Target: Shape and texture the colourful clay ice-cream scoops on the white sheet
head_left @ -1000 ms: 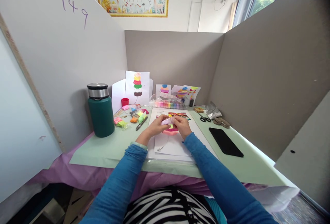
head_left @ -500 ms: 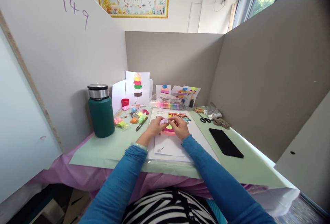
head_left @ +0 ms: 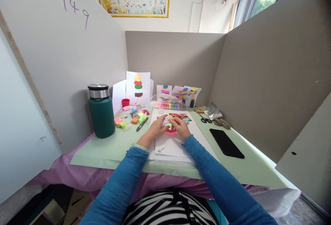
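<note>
Fingers of your left hand [head_left: 157, 128] clamp a soft-looking lilac piece [head_left: 165, 121] above flat white paper [head_left: 172, 146]; whether your right hand [head_left: 181, 128], curled at its three o'clock, grips it too cannot be told. At six, rounded pink colouring [head_left: 170, 134]; at nine, a slim pen [head_left: 142, 124], then a smooth cylindrical bottle [head_left: 101, 117]; at three, loop-handled scissors [head_left: 203, 120].

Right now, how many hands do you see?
2: the left hand, holding the lilac piece, and the right hand to its right, both above the white paper. No others show.
</note>
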### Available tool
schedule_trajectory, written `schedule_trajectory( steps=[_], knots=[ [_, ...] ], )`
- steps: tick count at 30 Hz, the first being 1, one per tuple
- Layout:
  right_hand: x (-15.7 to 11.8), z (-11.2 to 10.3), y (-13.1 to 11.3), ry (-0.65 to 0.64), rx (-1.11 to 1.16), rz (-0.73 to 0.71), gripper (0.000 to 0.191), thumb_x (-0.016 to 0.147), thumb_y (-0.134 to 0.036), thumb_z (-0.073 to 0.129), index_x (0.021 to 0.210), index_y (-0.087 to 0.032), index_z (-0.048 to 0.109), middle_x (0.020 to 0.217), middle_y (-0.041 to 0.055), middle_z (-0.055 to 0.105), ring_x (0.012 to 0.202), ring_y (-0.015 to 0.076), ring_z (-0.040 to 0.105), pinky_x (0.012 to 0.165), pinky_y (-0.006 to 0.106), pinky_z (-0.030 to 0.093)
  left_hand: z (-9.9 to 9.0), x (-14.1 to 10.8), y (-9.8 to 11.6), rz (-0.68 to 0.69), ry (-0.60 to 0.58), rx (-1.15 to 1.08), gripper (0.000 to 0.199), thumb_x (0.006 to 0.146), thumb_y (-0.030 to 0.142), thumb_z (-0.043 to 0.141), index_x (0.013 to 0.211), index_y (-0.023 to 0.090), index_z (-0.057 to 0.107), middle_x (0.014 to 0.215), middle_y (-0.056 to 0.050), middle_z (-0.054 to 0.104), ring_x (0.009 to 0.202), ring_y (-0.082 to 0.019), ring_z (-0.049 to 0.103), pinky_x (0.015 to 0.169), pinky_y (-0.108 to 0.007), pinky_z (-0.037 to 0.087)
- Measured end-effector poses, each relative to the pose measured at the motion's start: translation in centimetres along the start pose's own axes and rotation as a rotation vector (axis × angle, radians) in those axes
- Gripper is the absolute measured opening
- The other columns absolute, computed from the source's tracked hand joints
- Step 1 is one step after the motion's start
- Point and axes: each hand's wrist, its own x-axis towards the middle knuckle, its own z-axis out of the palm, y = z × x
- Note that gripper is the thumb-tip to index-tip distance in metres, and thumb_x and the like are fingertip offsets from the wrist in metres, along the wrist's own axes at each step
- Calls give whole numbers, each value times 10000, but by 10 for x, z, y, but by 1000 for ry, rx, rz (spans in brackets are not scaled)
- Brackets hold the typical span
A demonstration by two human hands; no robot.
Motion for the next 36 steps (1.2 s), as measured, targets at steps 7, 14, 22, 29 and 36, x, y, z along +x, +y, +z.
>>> schedule_trajectory(
  steps=[7, 14, 22, 29, 36],
  knots=[
    [0, 3, 4, 97, 3, 18, 308, 744, -475, 614, 775, -178, 689, 539, -24, 522, 484, 117, 448, 473, 254, 374, -1, 1, 3, -11, -17, 56, 548, 796, 222, 614, 1326, 163, 489, 1293, -121, 588, 1160, -248, 568, 1004, -393, 436],
    [-1, 1, -3, 123, 202, 53, 312, 691, -478, 660, 756, -177, 705, 542, -15, 533, 467, 100, 414, 431, 237, 305, -8, 1, 10, -33, -95, -58, 538, 806, 289, 620, 1319, 177, 508, 1233, -90, 630, 1151, -237, 571, 999, -362, 428],
    [1, -3, -1, 124, 62, -45, 311, 727, -484, 638, 728, -184, 720, 614, 15, 612, 559, 142, 528, 547, 279, 431, -14, 3, 8, -61, -125, -5, 302, 791, 341, 622, 1043, 179, 653, 929, -25, 688, 880, -198, 625, 832, -307, 479],
    [0, -6, 2, 140, -205, -284, 269, 790, -455, 620, 819, -207, 720, 852, 51, 612, 687, 151, 544, 611, 291, 474, -9, 2, 4, -40, -11, 68, 239, 803, 283, 607, 1018, 182, 627, 910, -35, 677, 850, -188, 616, 792, -293, 470],
    [-3, -6, 5, 126, -321, -368, 299, 803, -434, 643, 1014, -229, 697, 1047, 75, 554, 775, 157, 545, 639, 303, 491, -13, 1, 9, -81, -16, -48, 276, 833, 362, 591, 1031, 172, 610, 927, -31, 676, 861, -187, 614, 777, -282, 466]
  ],
)
